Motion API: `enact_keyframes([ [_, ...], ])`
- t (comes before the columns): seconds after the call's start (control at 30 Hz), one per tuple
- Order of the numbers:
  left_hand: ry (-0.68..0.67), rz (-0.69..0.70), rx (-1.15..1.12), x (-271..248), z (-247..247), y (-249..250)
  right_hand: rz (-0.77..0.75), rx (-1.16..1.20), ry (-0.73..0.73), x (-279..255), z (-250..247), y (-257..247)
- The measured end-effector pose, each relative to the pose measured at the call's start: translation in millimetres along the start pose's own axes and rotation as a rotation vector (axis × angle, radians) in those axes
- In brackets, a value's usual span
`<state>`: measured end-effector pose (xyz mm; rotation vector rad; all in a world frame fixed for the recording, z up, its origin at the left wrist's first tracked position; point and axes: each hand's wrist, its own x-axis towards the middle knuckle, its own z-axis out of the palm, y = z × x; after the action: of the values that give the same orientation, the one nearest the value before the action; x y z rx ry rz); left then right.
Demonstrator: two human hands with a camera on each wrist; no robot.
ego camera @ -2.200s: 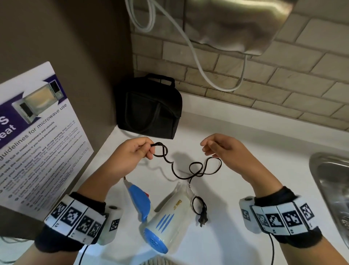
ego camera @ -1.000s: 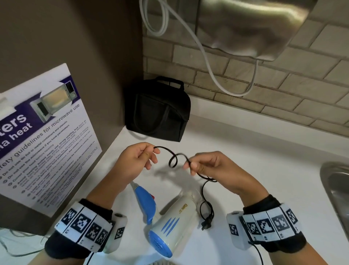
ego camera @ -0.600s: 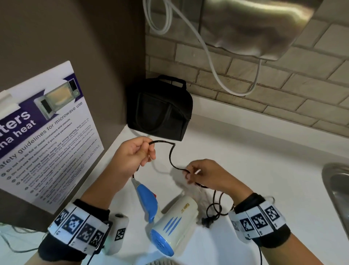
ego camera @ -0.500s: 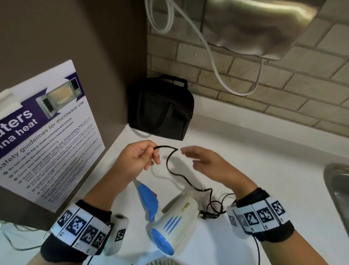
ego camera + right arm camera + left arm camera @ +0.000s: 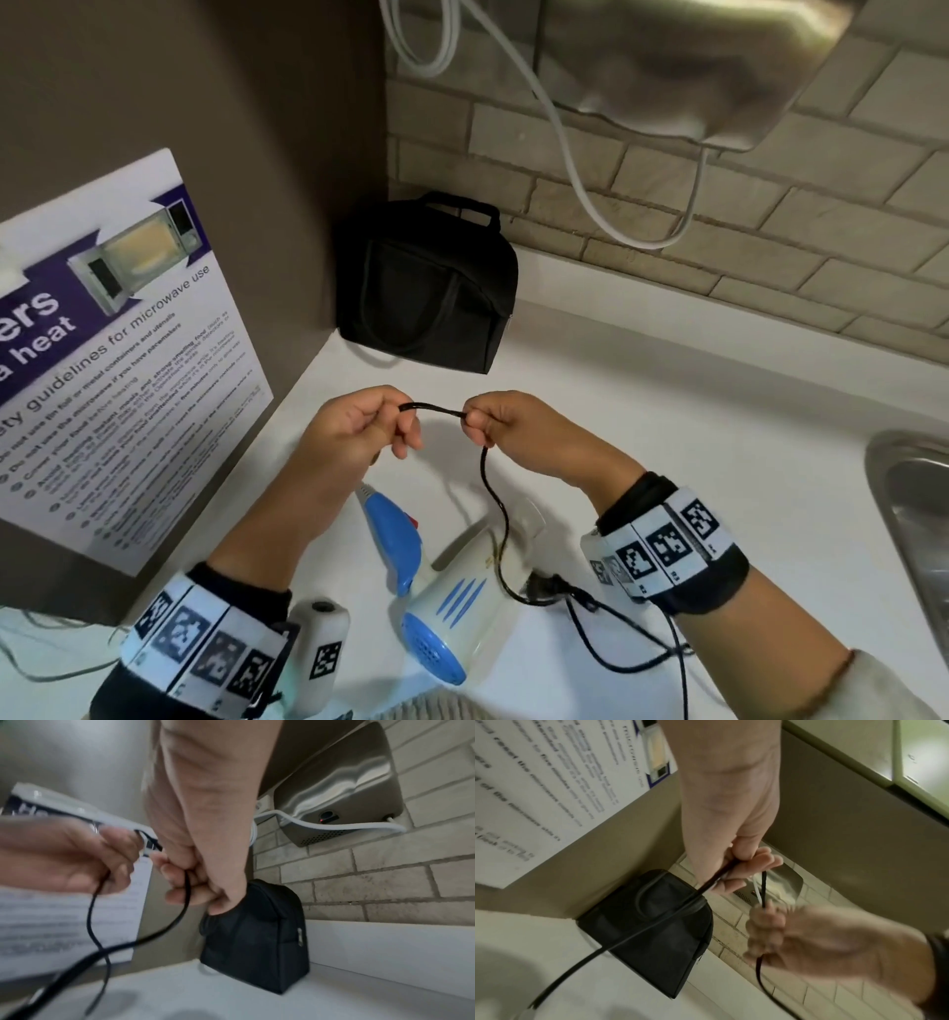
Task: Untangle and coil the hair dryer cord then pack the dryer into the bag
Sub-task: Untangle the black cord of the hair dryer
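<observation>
A white and blue hair dryer (image 5: 452, 611) lies on the white counter (image 5: 693, 411) below my hands. Its thin black cord (image 5: 493, 493) runs up to both hands, and a short stretch of it is taut between them. My left hand (image 5: 359, 431) pinches the cord (image 5: 716, 880) with curled fingers. My right hand (image 5: 503, 426) grips the same cord (image 5: 186, 892) just to the right, about a finger's length away. The plug (image 5: 547, 586) lies beside the dryer's body. A black zipped bag (image 5: 431, 288) stands upright in the back corner.
A brown side wall with a microwave-use poster (image 5: 113, 349) closes the left. A steel hand dryer (image 5: 693, 67) with a white cable (image 5: 590, 205) hangs on the brick wall above. A steel sink (image 5: 914, 514) lies at the right edge.
My right hand had let go of the cord and now grips it again, close beside the left hand. The loose curl between the hands is gone; the stretch is short and straight.
</observation>
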<state>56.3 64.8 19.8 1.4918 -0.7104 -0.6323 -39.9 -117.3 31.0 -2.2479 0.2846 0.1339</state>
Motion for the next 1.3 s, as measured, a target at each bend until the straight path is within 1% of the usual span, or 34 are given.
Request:
enact_keyframes([
  [0.13, 0.019, -0.008, 0.021, -6.1, -6.8, -0.2, 0.096, -0.290, 0.050, 6.1, 3.0, 30.2],
  [0.3, 0.033, -0.022, -0.030, -9.4, -15.1, -5.1, 0.177, -0.446, 0.020, 11.9, 3.2, 37.5],
  [0.37, 0.072, -0.005, -0.094, -8.8, -19.4, -3.4, 0.196, -0.449, 0.007, 13.5, 0.1, 45.4],
  [0.47, 0.189, 0.015, -0.250, -5.1, -32.4, 0.3, 0.195, -0.359, -0.001, 9.5, -5.4, 62.2],
  [0.53, 0.194, 0.018, -0.235, -4.3, -42.2, -1.0, 0.183, -0.307, 0.010, 5.8, -9.0, 68.5],
  [0.6, 0.188, -0.003, -0.137, -5.2, -49.6, -9.5, 0.187, -0.258, 0.041, 4.0, -12.5, 72.4],
  [0.7, 0.211, -0.070, 0.087, -3.2, -55.1, -20.9, 0.203, -0.135, 0.138, 1.9, -20.0, 76.2],
  [0.77, 0.222, -0.154, 0.228, -1.4, -55.2, -27.4, 0.184, -0.119, 0.179, -0.7, -27.8, 72.9],
  [0.83, 0.244, -0.175, 0.390, 0.4, -51.6, -35.0, 0.173, -0.078, 0.198, -4.6, -36.0, 62.4],
  [0.87, 0.263, -0.145, 0.520, 1.2, -48.3, -38.1, 0.167, -0.059, 0.209, -7.0, -40.0, 55.1],
  [0.9, 0.295, -0.082, 0.691, 2.5, -43.8, -37.9, 0.158, -0.053, 0.219, -9.4, -43.1, 47.4],
  [0.97, 0.309, 0.088, 1.015, 6.7, -31.2, -35.0, 0.133, -0.079, 0.229, -14.2, -47.4, 30.0],
  [1.03, 0.295, 0.233, 1.199, 10.4, -9.3, -24.2, 0.097, -0.110, 0.230, -18.3, -48.0, 11.7],
  [1.07, 0.266, 0.293, 1.273, 11.8, 3.5, -14.4, 0.079, -0.139, 0.223, -19.8, -47.0, 2.5],
  [1.13, 0.157, 0.436, 1.391, 14.4, 27.1, 4.0, 0.042, -0.214, 0.189, -23.3, -43.0, -14.9],
  [1.17, 0.086, 0.475, 1.437, 18.1, 34.2, 7.7, 0.013, -0.244, 0.164, -25.4, -39.9, -22.6],
  [1.23, -0.028, 0.483, 1.470, 26.7, 39.6, 15.0, -0.046, -0.270, 0.134, -30.3, -34.6, -33.6],
  [1.3, -0.144, 0.478, 1.398, 34.9, 40.2, 22.1, -0.064, -0.266, 0.164, -34.7, -34.3, -38.3],
])
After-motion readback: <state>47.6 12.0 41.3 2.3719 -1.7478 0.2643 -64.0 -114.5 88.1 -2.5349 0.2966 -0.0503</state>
